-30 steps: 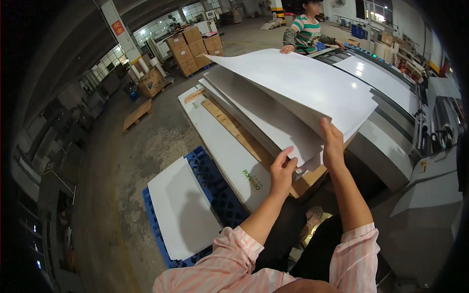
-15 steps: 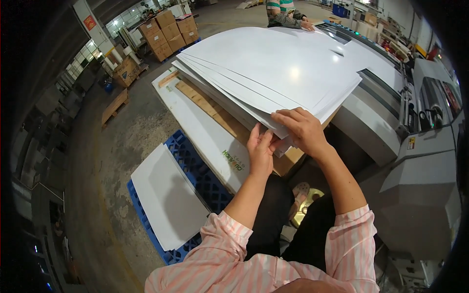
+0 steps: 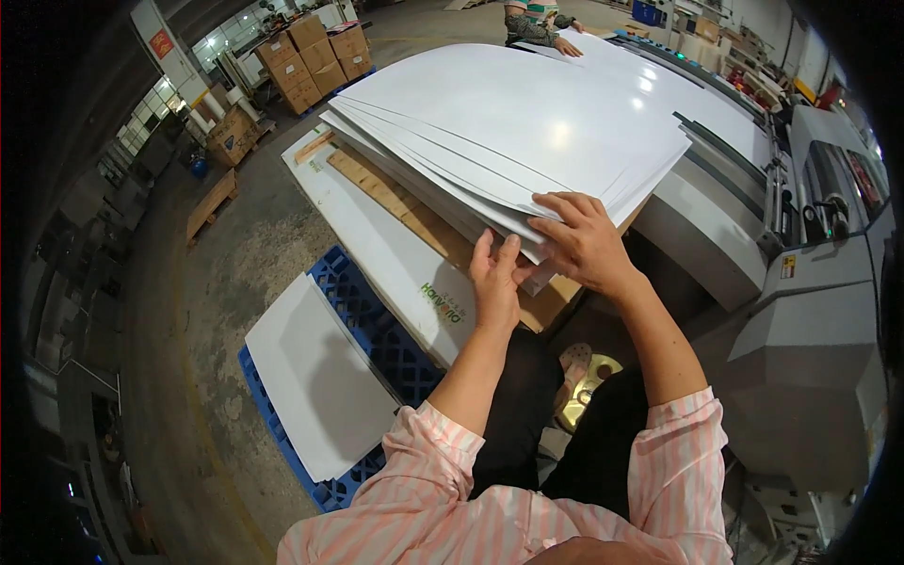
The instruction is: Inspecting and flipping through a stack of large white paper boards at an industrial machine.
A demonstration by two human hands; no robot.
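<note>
A stack of large glossy white sheets (image 3: 490, 122) spreads out in front of me, its near corner curled and its layers slightly fanned. At that corner my right hand (image 3: 593, 247) is closed on the sheet edges, fingers bent over the top; its thumb is mostly hidden. Just left of it, my left hand (image 3: 495, 282) is held palm up below the edge, thumb and fingers apart. Its fingertips are close to the lower sheets; whether they touch is unclear. The stack rests above a wooden plank (image 3: 400, 198) and a white wrapped slab (image 3: 377, 226).
A blue plastic pallet (image 3: 363, 311) with a smaller pile of white sheets (image 3: 315, 377) stands at lower left. Grey machinery (image 3: 800, 330) borders the right side. Across the stack, another person's hand (image 3: 568, 46) rests on white sheets. Cardboard boxes (image 3: 315, 61) are piled farther back.
My left hand's fingers have spread and dropped slightly away from the sheet edge. My right hand has shifted a little up along the corner. The other person's hand has moved left.
</note>
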